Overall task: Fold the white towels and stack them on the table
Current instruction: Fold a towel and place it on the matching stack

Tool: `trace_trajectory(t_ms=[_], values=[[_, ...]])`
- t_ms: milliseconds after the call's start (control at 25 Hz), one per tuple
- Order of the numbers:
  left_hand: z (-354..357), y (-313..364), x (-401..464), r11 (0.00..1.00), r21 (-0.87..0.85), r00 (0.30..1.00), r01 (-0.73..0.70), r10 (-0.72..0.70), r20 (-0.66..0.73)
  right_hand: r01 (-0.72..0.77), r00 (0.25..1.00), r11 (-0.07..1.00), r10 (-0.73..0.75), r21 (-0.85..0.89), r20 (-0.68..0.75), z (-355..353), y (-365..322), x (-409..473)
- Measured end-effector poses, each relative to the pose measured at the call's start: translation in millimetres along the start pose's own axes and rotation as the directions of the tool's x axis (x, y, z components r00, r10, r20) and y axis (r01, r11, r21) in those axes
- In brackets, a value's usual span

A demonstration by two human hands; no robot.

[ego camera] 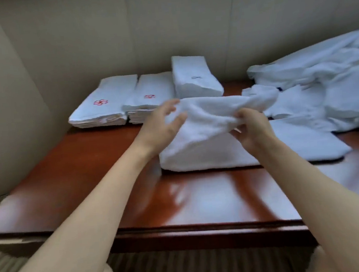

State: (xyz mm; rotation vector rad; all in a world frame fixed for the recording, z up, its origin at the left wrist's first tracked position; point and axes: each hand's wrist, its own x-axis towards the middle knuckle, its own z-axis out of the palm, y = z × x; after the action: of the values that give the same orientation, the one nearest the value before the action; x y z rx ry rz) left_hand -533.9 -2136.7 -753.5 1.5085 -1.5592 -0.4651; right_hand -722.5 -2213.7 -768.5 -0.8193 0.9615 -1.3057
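Observation:
A white towel (207,120) is lifted over the middle of the red-brown table (123,197), its lower part draped down onto the wood. My right hand (250,127) grips its bunched right side. My left hand (162,124) touches the towel's left end with fingers spread. Another flat white towel (305,142) lies to the right under it. At the back left stand three stacks of folded towels: one with a red emblem (104,103), a second with a red emblem (149,97), and a taller plain one (195,78).
A loose heap of unfolded white towels (326,84) covers the table's right side. Beige walls close in behind and to the left. The table's front edge (182,233) runs near my forearms, above striped flooring.

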Motion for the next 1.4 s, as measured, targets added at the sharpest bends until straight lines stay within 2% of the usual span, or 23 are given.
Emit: trace_trajectory(t_ms=[80, 160, 240, 320, 400, 480, 560, 680, 760, 840, 960, 1040, 1080, 1120, 1160, 1200, 1240, 1280, 1320, 1360, 1400], values=[[30.6, -4.6, -6.6, 0.961, 0.245, 0.971, -0.132, 0.076, 0.225, 0.035, 0.996, 0.999, -0.033, 0.026, -0.082, -49.0, -17.3, 6.9], [54.9, -8.6, -11.2, 0.839, 0.446, 0.916, -0.312, 0.142, 0.375, 0.067, 0.99, 0.995, -0.057, 0.072, -0.132, -89.3, -28.8, 9.6], [72.2, -12.2, -11.0, 0.695, 0.573, 0.872, -0.435, 0.165, 0.461, 0.071, 0.983, 0.989, -0.048, 0.127, -0.176, -119.5, -40.8, 11.1], [81.5, -13.6, -11.1, 0.637, 0.607, 0.859, -0.475, 0.186, 0.477, 0.024, 0.979, 0.984, 0.013, 0.179, -0.203, -146.1, -45.2, 20.1], [85.4, -12.3, -11.7, 0.659, 0.578, 0.865, -0.482, 0.249, 0.437, -0.049, 0.955, 0.985, 0.093, 0.163, -0.28, -164.8, -41.2, 31.0], [85.1, -13.7, -10.9, 0.67, 0.561, 0.869, -0.486, 0.304, 0.389, -0.008, 0.944, 0.998, 0.029, 0.065, -0.329, -170.9, -42.2, 38.0], [85.0, -13.4, -9.8, 0.665, 0.56, 0.867, -0.494, 0.327, 0.376, 0.058, 0.936, 0.992, -0.095, -0.116, -0.34, -165.2, -49.2, 42.6], [88.4, -17.2, -9.2, 0.666, 0.537, 0.853, -0.518, 0.352, 0.386, 0.132, 0.945, 0.976, -0.177, -0.176, -0.276, -167.7, -49.5, 49.4], [89.4, -18.5, -7.5, 0.682, 0.517, 0.851, -0.517, 0.346, 0.395, 0.101, 0.908, 0.9, -0.258, -0.423, -0.332, -175.2, -44.1, 44.0], [89.7, -18.2, -6.1, 0.71, 0.491, 0.857, -0.505, 0.344, 0.384, 0.042, 0.863, 0.728, -0.371, -0.684, -0.342, -181.4, -40.1, 40.7], [89.5, -17.5, -7.1, 0.736, 0.47, 0.867, -0.487, 0.339, 0.366, 0.023, 0.826, 0.445, -0.512, -0.895, -0.234, -179.7, -38.0, 29.8], [87.4, -13.6, -7.5, 0.795, 0.449, 0.906, -0.408, 0.289, 0.311, -0.056, 0.756, 0.168, -0.637, -0.984, -0.152, -178.0, -38.6, 26.9], [85.4, -12.2, -5.7, 0.848, 0.414, 0.941, -0.33, 0.259, 0.219, -0.068, 0.733, 0.048, -0.675, -0.997, -0.083, -173.9, -37.9, 25.4], [82.3, -10.2, -2.4, 0.91, 0.355, 0.977, -0.212, 0.194, 0.086, 0.002, 0.719, -0.014, -0.695, -1.0, 0.011, -164.5, -36.3, 23.4], [76.7, -12.7, 2.7, 0.961, 0.27, 0.997, -0.055, 0.068, -0.041, 0.159, 0.703, -0.051, -0.695, -0.986, 0.15, -151.0, -35.1, 19.4], [70.0, -13.3, 6.5, 0.979, 0.163, 0.988, 0.118, -0.1, -0.115, 0.367, 0.675, -0.078, -0.663, -0.927, 0.323, -134.0, -31.5, 13.2], [65.3, -16.7, 10.0, 0.955, 0.069, 0.954, 0.288, -0.28, -0.108, 0.551, 0.659, -0.084, -0.566, -0.831, 0.494, -117.0, -24.2, 3.8], [62.7, -18.4, 10.2, 0.909, 0.018, 0.909, 0.417, -0.417, -0.025, 0.657, 0.674, -0.074, -0.387, -0.75, 0.629, -100.7, -13.0, -8.5], [62.6, -18.7, 9.3, 0.869, 0.007, 0.866, 0.495, -0.494, 0.071, 0.694, 0.697, -0.097, -0.159, -0.714, 0.699, -86.4, -0.4, -21.1], [64.2, -17.5, 9.2, 0.847, -0.013, 0.84, 0.531, -0.525, 0.136, 0.701, 0.705, -0.169, 0.018, -0.693, 0.709, -75.8, 10.8, -30.2], [67.1, -14.9, 9.8, 0.83, -0.07, 0.826, 0.554, -0.537, 0.173, 0.697, 0.706, -0.258, 0.089, -0.668, 0.702, -68.8, 20.1, -34.9]])
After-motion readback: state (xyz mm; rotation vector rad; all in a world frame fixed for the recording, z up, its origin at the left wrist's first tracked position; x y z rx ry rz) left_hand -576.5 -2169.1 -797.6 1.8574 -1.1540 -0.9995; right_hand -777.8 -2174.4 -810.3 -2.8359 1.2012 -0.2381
